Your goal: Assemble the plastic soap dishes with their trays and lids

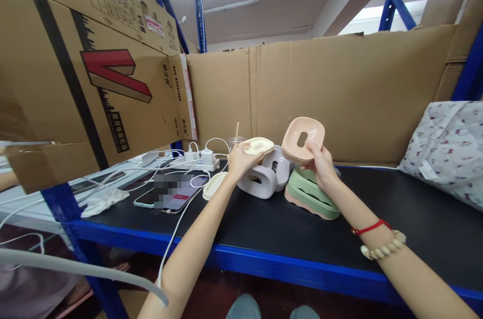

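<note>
My right hand (pixel 320 160) is closed on the edge of a peach tissue box (pixel 294 137), tilted up so that its oval slot faces me. My left hand (pixel 241 160) grips a shallow cream-coloured plastic piece (pixel 260 144), perhaps a lid or base; part of its near side is hidden by the fingers. Below and between the hands, a white tissue box (pixel 260 189) with an oval opening leans by a pale lilac one (pixel 279 178). Under my right hand lies a green tissue box (pixel 307 189) with a wavy slot, over a peach piece (pixel 298 204). Another cream piece (pixel 213 185) rests beside my left forearm.
Left of the hands lie a tablet (pixel 184 190), a phone (pixel 145 198), a power strip (pixel 211 164) with white chargers, and crumpled tissue (pixel 103 202). White cables cross the left side. Cardboard (pixel 339 87) walls the back; a patterned bag (pixel 449 148) stands right.
</note>
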The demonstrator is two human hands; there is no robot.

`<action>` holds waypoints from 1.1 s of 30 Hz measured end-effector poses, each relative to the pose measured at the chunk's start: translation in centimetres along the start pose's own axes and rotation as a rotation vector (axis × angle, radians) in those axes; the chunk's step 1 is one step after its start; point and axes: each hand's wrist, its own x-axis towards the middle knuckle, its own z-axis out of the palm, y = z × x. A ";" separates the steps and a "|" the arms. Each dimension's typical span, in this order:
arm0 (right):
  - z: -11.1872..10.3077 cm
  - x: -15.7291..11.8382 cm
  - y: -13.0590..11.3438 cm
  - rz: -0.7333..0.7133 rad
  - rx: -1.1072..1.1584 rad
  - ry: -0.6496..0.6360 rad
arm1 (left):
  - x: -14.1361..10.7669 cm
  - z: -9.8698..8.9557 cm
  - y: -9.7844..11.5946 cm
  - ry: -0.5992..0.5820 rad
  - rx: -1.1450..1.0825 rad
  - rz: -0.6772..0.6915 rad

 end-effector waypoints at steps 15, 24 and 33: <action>0.1 -0.2 0.7 -0.029 -0.037 -0.288 | -2.5 3.8 0.6 0.363 -0.178 0.865; 0.6 -1.0 0.6 0.006 -0.103 -0.288 | -3.4 4.1 1.3 0.312 -0.262 0.824; 0.2 0.4 1.4 -0.305 -0.150 -0.098 | -4.1 3.6 2.1 0.067 -0.557 0.732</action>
